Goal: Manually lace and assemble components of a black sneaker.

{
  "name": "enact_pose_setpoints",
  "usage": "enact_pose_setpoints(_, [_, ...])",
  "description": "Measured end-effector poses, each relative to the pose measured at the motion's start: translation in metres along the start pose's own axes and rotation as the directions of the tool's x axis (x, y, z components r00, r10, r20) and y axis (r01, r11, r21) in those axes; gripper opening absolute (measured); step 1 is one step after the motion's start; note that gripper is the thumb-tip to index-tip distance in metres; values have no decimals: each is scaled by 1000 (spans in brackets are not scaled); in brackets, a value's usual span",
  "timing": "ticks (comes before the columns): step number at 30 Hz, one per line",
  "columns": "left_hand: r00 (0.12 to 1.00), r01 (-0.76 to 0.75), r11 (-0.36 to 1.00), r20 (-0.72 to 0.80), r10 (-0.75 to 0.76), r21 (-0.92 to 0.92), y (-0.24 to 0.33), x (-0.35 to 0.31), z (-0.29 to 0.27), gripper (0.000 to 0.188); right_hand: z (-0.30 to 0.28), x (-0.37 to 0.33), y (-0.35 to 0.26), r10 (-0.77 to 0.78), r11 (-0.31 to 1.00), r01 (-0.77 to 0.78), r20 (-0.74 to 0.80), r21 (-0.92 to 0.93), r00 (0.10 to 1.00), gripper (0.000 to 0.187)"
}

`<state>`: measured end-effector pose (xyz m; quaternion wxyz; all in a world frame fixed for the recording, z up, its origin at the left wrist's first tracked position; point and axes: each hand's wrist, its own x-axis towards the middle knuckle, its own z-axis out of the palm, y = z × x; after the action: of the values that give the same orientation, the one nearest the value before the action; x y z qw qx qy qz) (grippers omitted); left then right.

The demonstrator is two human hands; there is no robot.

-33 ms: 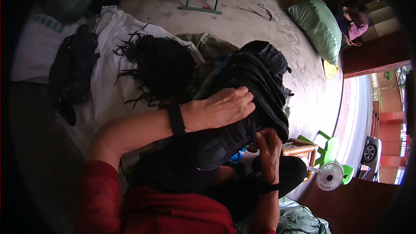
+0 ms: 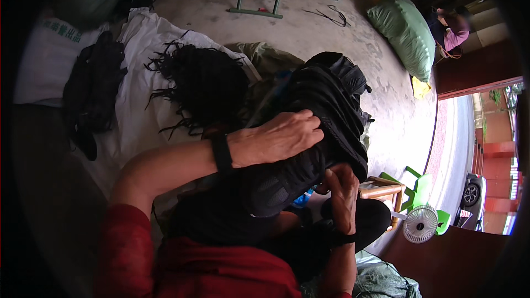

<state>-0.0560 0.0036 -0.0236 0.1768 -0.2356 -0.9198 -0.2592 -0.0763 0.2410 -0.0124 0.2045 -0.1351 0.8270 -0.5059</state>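
A bulky bundle of black mesh fabric (image 2: 326, 96), with ridged bands and folds, lies across my lap and reaches away from me. My left hand (image 2: 281, 138) rests over it, its fingers curled and closed on the cloth. Lower and to the right, my right hand (image 2: 341, 185) has thumb and fingers pinched together at the fabric's near edge. Whatever finer piece sits in that pinch is too dark to make out. Between the hands, a rounded dark mesh part (image 2: 270, 193) bulges toward me.
A heap of black strips (image 2: 207, 85) lies on white sheeting (image 2: 138, 49) to the left, beside a dark cloth bundle (image 2: 96, 83). A folding stool (image 2: 256, 11) and a green sack (image 2: 403, 33) stand farther off. At right are a small fan (image 2: 420, 224), a wooden stool (image 2: 383, 189) and green chairs (image 2: 419, 193).
My left hand has shifted very slightly to the left on the black fabric. The right hand looks the same.
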Motion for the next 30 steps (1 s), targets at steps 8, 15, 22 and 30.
enact_pose_setpoints(8, [943,169,943,-231,-239,-286,9,-26,24,27,-3,1,2,21,1000,-21,2,-2,1000,14])
enact_pose_setpoints(15, [968,21,973,-237,-78,-231,47,-49,29,24,-6,-4,6,59,998,-59,7,39,998,15])
enact_pose_setpoints(22, [961,-48,987,-276,4,-151,66,-43,43,8,-10,-8,9,53,999,-52,-17,14,998,12])
enact_pose_setpoints(30, [985,-90,995,-141,97,52,87,-25,44,12,-13,-9,-2,83,989,-93,-95,-113,992,12])
